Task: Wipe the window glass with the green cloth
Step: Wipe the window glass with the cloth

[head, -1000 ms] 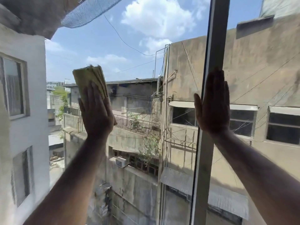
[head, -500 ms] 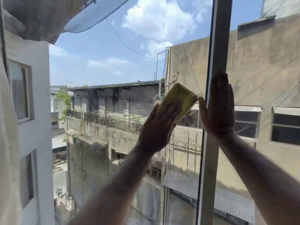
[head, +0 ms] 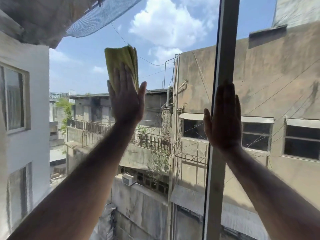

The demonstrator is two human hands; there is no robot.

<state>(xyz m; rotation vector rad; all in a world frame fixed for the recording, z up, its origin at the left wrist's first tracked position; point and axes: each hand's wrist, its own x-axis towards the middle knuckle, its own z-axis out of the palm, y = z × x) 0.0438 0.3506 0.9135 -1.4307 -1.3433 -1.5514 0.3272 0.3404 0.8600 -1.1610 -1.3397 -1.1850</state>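
Observation:
A folded green cloth (head: 122,61) lies flat against the window glass (head: 83,70), upper middle of the left pane. My left hand (head: 127,99) presses it to the glass with a flat palm, fingers pointing up and thumb spread to the right; the cloth's lower half is hidden under the hand. My right hand (head: 224,118) rests flat and open on the grey vertical window frame (head: 225,49), fingers up, holding nothing.
The frame bar splits the window into a wide left pane and a narrower right pane (head: 280,75). Beyond the glass stand concrete buildings, a railed balcony (head: 149,139), overhead wires and a net canopy (head: 103,16) at the top left.
My left hand slid the cloth from the far left across to beside the frame, then back up and left to the pane's upper middle. My right hand stayed on the frame.

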